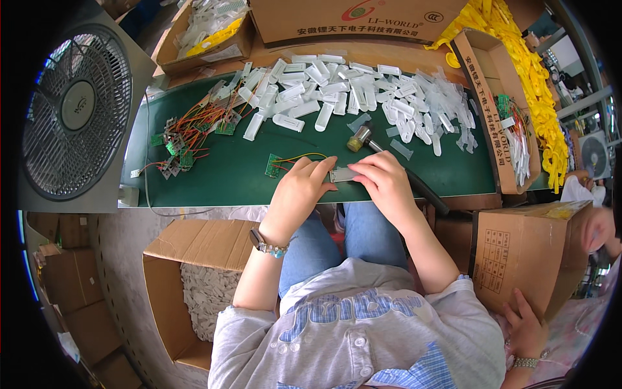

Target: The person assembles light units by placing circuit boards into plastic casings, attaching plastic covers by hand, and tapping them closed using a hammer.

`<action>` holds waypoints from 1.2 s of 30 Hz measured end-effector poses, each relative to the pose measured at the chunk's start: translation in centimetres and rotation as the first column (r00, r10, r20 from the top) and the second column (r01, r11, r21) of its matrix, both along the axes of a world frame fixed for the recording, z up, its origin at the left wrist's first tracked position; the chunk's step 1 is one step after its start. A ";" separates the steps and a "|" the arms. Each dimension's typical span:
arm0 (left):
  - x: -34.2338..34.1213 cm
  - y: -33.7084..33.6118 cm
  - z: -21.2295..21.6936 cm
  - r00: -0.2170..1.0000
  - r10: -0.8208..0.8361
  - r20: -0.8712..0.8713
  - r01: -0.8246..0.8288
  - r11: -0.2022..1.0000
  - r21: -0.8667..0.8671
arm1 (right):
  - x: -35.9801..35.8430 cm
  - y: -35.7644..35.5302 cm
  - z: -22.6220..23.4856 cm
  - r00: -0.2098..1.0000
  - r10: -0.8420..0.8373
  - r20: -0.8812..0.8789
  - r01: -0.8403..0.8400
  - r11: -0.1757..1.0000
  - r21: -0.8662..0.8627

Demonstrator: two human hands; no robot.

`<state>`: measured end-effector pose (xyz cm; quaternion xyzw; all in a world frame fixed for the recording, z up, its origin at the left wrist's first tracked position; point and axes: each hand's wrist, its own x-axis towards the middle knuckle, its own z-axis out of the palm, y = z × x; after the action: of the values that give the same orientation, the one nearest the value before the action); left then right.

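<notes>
Near the front edge of the green mat (223, 188), my left hand (302, 188) and my right hand (383, 183) pinch a small flat grey-white rectangular piece (341, 175) from its two ends. Orange and yellow wires run from behind my left fingers to a green circuit board (273, 166) on the mat, just left of that hand. A mallet (358, 138) with a yellowish face and metal head lies beyond my right hand. Its black handle (424, 190) passes behind that hand toward the mat's front edge.
White plastic casings (311, 91) and clear plastic strips (447, 97) cover the far mat. Wired circuit boards (188, 142) pile at left, beside a fan (78, 107). Cartons stand around, including an open carton (194, 246) of small parts. Another person's hand (526, 330) touches a carton (512, 259) at right.
</notes>
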<state>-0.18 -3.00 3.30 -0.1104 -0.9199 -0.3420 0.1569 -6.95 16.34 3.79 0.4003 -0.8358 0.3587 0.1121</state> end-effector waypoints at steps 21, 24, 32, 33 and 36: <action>-0.2 -0.1 -0.5 0.995 -0.045 -0.093 0.042 0.999 -0.029 | 0.4 -1.0 -1.0 0.989 -0.026 0.146 0.021 0.999 0.039; -0.3 0.0 -0.2 0.994 -0.054 -0.097 0.051 0.998 -0.029 | 0.3 -0.8 -1.1 0.989 -0.024 0.143 0.020 0.999 0.032; -0.1 -0.3 -0.8 0.996 -0.032 -0.085 0.028 0.998 -0.047 | 0.8 4.5 3.7 0.962 -0.242 -0.123 0.271 0.838 0.473; -0.1 -0.2 -0.6 0.994 -0.041 -0.097 0.037 0.998 -0.045 | 0.9 6.2 4.1 0.947 -0.291 -0.133 0.314 0.770 0.555; -0.3 0.0 -0.2 0.994 -0.054 -0.091 0.049 0.997 -0.056 | 0.0 9.9 2.8 0.925 -0.373 0.071 0.261 0.760 0.595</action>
<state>-0.51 -3.00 3.14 -0.1539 -0.9174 -0.3157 0.1873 -6.97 26.27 6.54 0.2322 -0.9669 0.1008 -0.0326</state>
